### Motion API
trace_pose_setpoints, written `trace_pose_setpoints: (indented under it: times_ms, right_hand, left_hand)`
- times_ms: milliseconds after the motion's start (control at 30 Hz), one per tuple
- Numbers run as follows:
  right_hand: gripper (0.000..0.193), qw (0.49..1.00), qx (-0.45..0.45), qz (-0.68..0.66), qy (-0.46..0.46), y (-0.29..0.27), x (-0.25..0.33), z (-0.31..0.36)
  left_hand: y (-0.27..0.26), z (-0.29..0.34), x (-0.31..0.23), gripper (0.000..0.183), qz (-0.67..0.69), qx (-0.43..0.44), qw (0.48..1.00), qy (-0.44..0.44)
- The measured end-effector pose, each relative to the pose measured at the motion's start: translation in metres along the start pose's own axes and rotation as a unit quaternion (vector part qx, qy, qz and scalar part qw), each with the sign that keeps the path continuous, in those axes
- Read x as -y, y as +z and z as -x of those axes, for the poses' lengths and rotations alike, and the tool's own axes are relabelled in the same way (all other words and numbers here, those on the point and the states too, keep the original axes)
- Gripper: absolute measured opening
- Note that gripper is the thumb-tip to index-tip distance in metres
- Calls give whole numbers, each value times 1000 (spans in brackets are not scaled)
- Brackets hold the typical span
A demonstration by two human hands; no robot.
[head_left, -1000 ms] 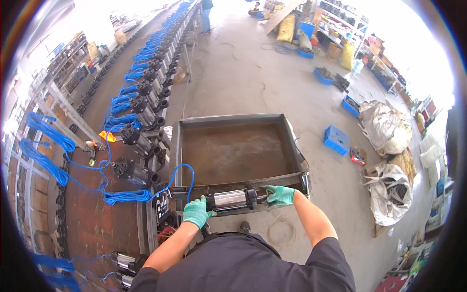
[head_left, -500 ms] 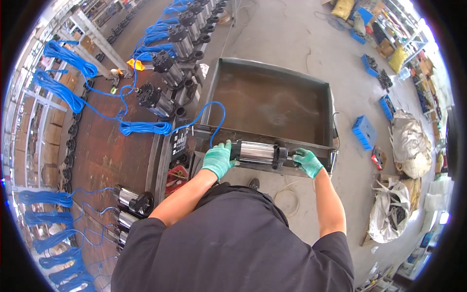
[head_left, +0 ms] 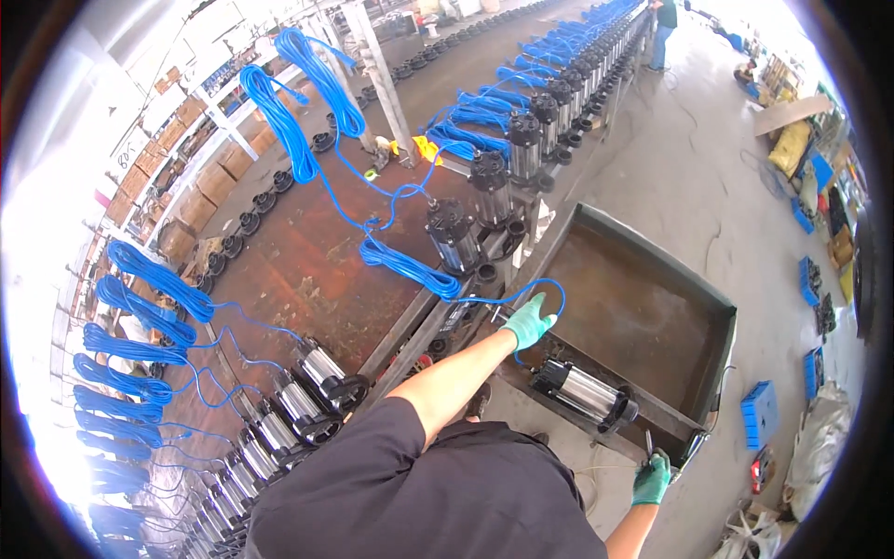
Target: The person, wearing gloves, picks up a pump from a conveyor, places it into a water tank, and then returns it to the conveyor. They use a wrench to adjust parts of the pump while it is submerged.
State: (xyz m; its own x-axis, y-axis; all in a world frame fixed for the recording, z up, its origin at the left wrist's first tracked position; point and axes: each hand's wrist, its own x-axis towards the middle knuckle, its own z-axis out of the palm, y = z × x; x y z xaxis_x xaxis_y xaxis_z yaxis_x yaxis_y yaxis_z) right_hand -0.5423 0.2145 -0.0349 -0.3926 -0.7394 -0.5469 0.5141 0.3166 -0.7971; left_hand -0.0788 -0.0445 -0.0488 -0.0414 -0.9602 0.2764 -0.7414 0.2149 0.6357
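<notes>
A pump (head_left: 587, 396) with a shiny steel body and black ends lies on its side on the near ledge of a metal tank (head_left: 643, 256). Its blue cable (head_left: 562, 296) loops up past my left hand (head_left: 529, 326). That hand, in a green glove, is stretched out over the ledge's left end with fingers apart, close to the cable and a slim metal bar (head_left: 500, 319). My right hand (head_left: 652, 480), gloved too, is closed at the ledge's right end, apart from the pump. A short, thin metal piece (head_left: 649, 442) sticks up from its fingers; its kind is unclear.
Upright pumps (head_left: 453, 238) line the bench edge to the left, with coiled blue cables (head_left: 405, 265) beside them. More pumps (head_left: 300, 402) lie at lower left. Blue crates (head_left: 759, 415) stand on the floor at right. A person (head_left: 663, 33) stands far back.
My left hand has let go of the pump's end and reached away to the left. My right hand has drawn back from the other end with the metal piece. The view has turned left.
</notes>
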Motion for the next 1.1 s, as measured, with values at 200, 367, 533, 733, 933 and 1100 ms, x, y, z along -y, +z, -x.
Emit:
trace_pose_setpoints:
  times_ms: [200,367,533,733,933,1100]
  right_hand:
    - [19,997,-40,-65,-24,-38,-19,22]
    - [7,971,-195,-107,-82,-48,-4,68]
    - [16,945,-268,-138,-123,-13,17,47]
    - [15,918,-318,-198,-133,-25,18,0]
    - [45,648,-98,705,-270,-328,28,-75]
    - [64,566,-227,778,-153,-44,49,-29]
  left_hand:
    - [-68,-13,-70,61,233,294,900,-223]
    - [-111,25,-78,53,74,372,919,-110]
    - [-128,87,-17,40,411,159,876,-197]
    - [-130,62,-70,42,511,167,826,-168]
    - [-163,21,-180,33,577,119,799,-118]
    - [-138,46,-180,39,910,142,306,-241]
